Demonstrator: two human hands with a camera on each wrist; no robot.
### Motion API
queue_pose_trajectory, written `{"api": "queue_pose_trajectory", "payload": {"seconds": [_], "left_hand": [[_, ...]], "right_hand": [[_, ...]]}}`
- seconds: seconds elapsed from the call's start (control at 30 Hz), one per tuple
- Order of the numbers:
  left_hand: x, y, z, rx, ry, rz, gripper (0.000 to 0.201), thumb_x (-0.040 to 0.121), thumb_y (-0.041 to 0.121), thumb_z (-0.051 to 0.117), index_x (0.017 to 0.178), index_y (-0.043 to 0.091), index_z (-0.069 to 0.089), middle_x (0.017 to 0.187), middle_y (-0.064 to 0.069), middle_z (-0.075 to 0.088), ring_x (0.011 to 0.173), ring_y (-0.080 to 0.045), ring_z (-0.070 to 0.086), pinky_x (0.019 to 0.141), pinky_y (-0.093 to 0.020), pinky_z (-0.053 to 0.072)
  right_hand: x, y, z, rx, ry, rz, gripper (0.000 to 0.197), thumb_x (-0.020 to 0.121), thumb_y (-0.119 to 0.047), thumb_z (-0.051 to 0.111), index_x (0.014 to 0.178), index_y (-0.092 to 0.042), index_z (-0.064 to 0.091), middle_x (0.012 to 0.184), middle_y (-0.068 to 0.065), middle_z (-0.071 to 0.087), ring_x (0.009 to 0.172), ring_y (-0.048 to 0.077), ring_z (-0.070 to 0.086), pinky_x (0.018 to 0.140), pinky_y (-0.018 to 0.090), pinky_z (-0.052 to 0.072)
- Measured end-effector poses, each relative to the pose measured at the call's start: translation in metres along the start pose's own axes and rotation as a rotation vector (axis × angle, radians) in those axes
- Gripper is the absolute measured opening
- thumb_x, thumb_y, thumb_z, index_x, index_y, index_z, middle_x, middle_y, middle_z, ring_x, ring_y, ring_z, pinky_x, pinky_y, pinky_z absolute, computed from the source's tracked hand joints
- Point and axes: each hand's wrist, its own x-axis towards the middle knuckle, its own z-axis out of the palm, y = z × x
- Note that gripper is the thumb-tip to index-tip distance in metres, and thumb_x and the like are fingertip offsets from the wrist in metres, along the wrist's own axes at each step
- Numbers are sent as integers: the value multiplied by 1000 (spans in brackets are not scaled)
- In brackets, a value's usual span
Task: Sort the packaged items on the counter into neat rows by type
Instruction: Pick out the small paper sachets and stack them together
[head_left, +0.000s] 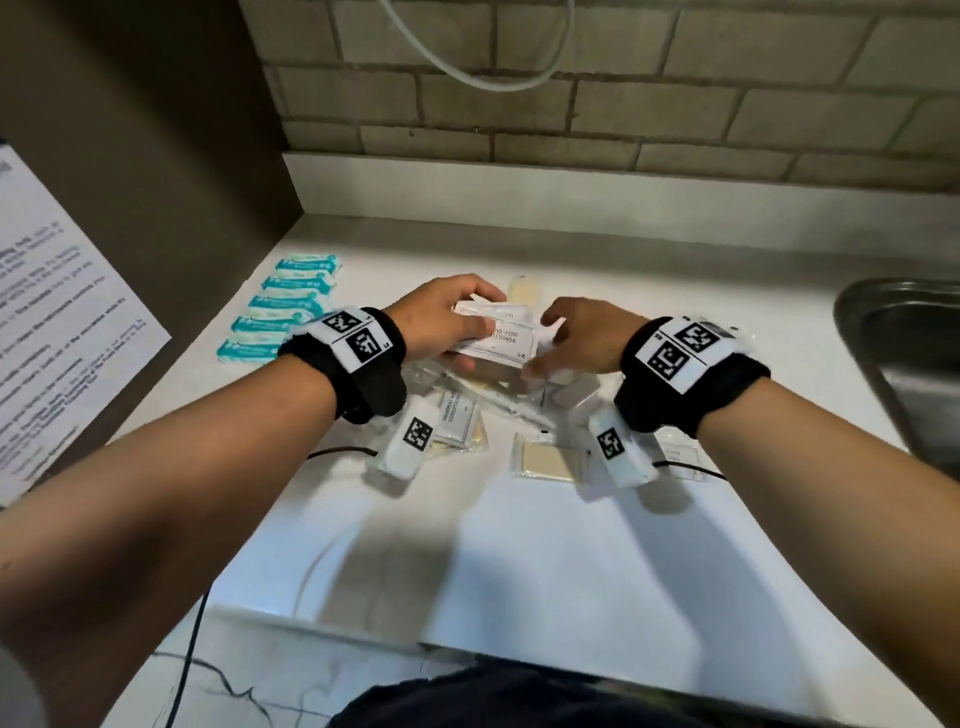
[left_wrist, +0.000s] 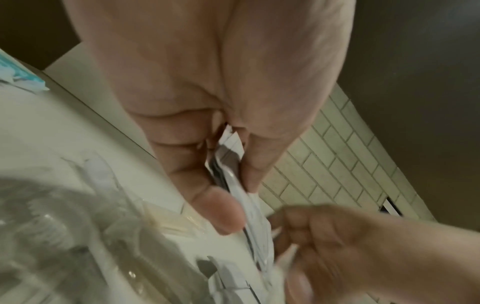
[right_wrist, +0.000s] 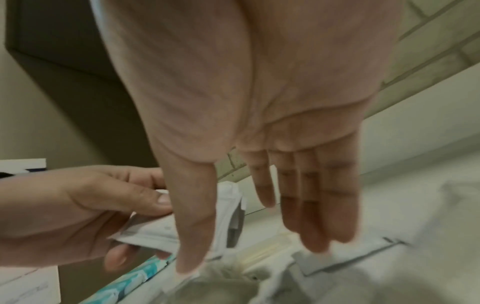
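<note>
My left hand grips a small stack of white shampoo-with-conditioner sachets above the counter; in the left wrist view the thumb and fingers pinch the stack edge-on. My right hand is at the stack's right end. In the right wrist view its fingers are straight and spread, holding nothing. Several teal packets lie in a neat column at the left. A loose pile of sachets and clear-wrapped cream pieces lies under both hands.
A steel sink is set into the white counter at the right. A brown cabinet side with a printed notice walls off the left. A brick backsplash stands behind. Black cables trail from my wrists.
</note>
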Motion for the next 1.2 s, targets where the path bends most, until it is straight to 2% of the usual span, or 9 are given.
{"api": "queue_pose_trajectory", "payload": {"seconds": [0.07,0.2,0.43,0.6,0.83,0.93,1.0,1.07,1.2], "left_hand": [[-4,-2,-1,-34,17,30,31,93,5,59,123,15,58,114,-6,61,90,-22,67,69,-35,62],[-10,-11,-5,-42,35,76,33,92,5,61,124,13,59,112,-6,62,85,-17,67,70,-32,62],[-34,-11,3,-61,-7,93,31,92,7,62,121,17,61,109,-6,65,89,-20,68,72,-31,61],[-53,-12,4,-80,-52,116,35,91,4,63,124,16,61,114,-8,65,86,-15,68,68,-27,61],[-68,-27,-27,-34,102,133,43,90,13,66,130,18,51,117,-9,59,87,-16,69,67,-27,61],[-73,-35,-43,-48,159,100,33,95,15,59,125,22,51,122,-10,61,91,-24,70,77,-36,61],[-76,-37,-51,-54,171,68,31,97,15,54,127,23,50,121,-10,62,88,-21,69,76,-32,60],[-75,-39,-58,-53,199,33,32,99,15,51,131,19,49,115,-8,62,81,-13,66,66,-22,59],[-73,-36,-64,-73,281,-27,31,101,17,45,132,18,48,114,-9,62,75,-13,65,56,-20,55]], "right_hand": [[-20,10,5,-149,-49,60,51,81,-38,72,121,-9,61,122,5,64,112,26,61,93,36,48],[-53,28,26,-324,-148,178,23,82,-13,61,102,-6,69,105,10,69,93,26,65,75,31,54],[-79,25,59,-303,-10,251,31,87,-5,54,117,-3,62,120,15,63,112,31,60,94,35,51],[-85,4,75,-277,-23,278,24,86,-6,59,109,1,60,115,17,64,109,31,62,78,29,46],[-89,-4,77,-334,-36,303,8,86,-7,57,93,-7,54,95,12,57,101,31,63,71,28,44],[-91,-5,70,-331,-84,301,16,78,-10,64,75,-11,48,87,6,55,82,24,61,65,28,46],[-94,-15,66,-329,-132,264,23,74,-10,66,63,-19,48,73,1,58,63,13,54,54,22,44],[-95,-32,59,-333,-174,218,10,71,-16,70,68,-15,60,74,2,65,59,14,55,53,21,42],[-70,-72,40,-272,-137,-74,36,72,-24,75,102,-18,56,96,2,63,82,21,59,60,28,44]]}}
